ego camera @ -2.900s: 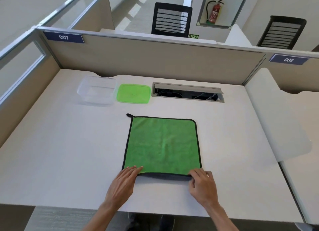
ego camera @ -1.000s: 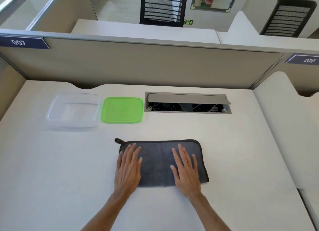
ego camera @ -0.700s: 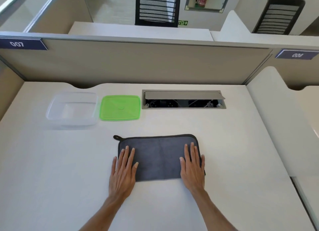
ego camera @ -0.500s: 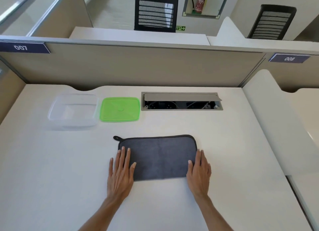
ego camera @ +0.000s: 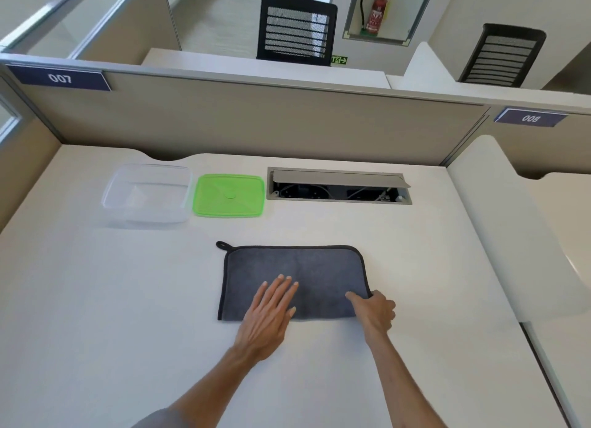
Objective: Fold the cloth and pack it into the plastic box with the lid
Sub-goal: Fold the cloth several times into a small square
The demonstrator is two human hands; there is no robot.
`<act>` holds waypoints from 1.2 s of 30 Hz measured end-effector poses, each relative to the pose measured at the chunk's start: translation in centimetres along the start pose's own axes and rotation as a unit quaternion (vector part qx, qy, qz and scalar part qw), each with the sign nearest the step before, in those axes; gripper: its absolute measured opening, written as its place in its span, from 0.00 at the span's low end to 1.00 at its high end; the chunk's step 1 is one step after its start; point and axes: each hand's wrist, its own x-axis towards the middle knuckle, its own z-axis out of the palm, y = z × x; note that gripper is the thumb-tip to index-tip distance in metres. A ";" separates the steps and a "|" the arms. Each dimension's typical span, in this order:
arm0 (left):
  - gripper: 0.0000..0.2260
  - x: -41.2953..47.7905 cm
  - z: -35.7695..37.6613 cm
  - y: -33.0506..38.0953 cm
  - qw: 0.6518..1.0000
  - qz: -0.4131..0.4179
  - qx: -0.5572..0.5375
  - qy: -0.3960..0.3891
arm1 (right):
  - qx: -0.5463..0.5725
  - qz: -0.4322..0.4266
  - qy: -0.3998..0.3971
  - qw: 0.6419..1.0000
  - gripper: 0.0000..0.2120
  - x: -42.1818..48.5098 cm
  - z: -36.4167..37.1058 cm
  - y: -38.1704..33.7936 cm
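The cloth [ego camera: 297, 267] lies folded in half on the white desk, grey side up, with a black hem and a small loop at its far left corner. My left hand [ego camera: 268, 312] rests flat on its near middle, fingers spread. My right hand [ego camera: 374, 309] pinches the cloth's near right edge between thumb and fingers. The clear plastic box [ego camera: 147, 194] stands uncovered at the far left. Its green lid [ego camera: 228, 195] lies flat on the desk just right of it.
An open cable hatch [ego camera: 339, 186] is sunk into the desk behind the cloth. A beige partition [ego camera: 256, 120] closes the far side. A curved white divider [ego camera: 511, 229] borders the desk on the right.
The cloth, earlier spread green side up, now lies folded grey side up. My left hand slid from its left edge to the middle. My right hand curled from flat onto the right edge.
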 end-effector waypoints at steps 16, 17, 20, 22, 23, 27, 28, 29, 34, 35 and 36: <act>0.25 3.3 -5.9 -0.5 0.916 -0.159 -0.367 0.006 | 0.210 -0.166 0.038 0.963 0.14 -6.4 2.3 -3.9; 0.25 4.2 -7.1 -0.6 0.871 -0.196 -0.451 0.022 | 0.185 -0.203 0.043 0.961 0.12 -7.2 2.8 -4.6; 0.25 7.2 -10.1 -1.2 0.766 -0.234 -0.599 0.011 | 0.116 -0.322 0.067 0.937 0.06 -9.6 4.6 -5.9; 0.27 8.6 -11.7 -2.1 0.753 -0.228 -0.617 -0.010 | 0.072 -0.396 0.059 0.914 0.04 -11.0 6.3 -6.4; 0.28 9.1 -12.3 -2.7 0.754 -0.236 -0.612 -0.013 | 0.046 -0.427 0.051 0.902 0.05 -11.6 7.2 -6.5; 0.20 8.1 -11.7 -6.3 0.829 -0.301 -0.471 0.028 | -0.093 -0.557 0.066 0.822 0.10 -13.5 11.1 -6.0; 0.17 7.4 -11.1 -7.2 0.839 -0.319 -0.440 0.035 | -0.140 -0.575 0.067 0.803 0.15 -13.5 11.8 -5.5; 0.15 6.5 -10.6 -7.9 0.842 -0.335 -0.421 0.039 | -0.182 -0.582 0.060 0.790 0.21 -13.4 12.2 -4.8; 0.13 4.1 -9.4 -10.0 0.830 -0.371 -0.413 0.053 | -0.314 -0.540 0.070 0.777 0.38 -11.2 12.3 -0.6; 0.14 4.1 -9.3 -10.2 0.824 -0.377 -0.419 0.057 | -0.331 -0.535 0.074 0.774 0.39 -10.9 12.2 0.2; 0.15 4.1 -9.2 -10.2 0.819 -0.383 -0.423 0.060 | -0.343 -0.533 0.076 0.770 0.39 -10.5 12.0 0.8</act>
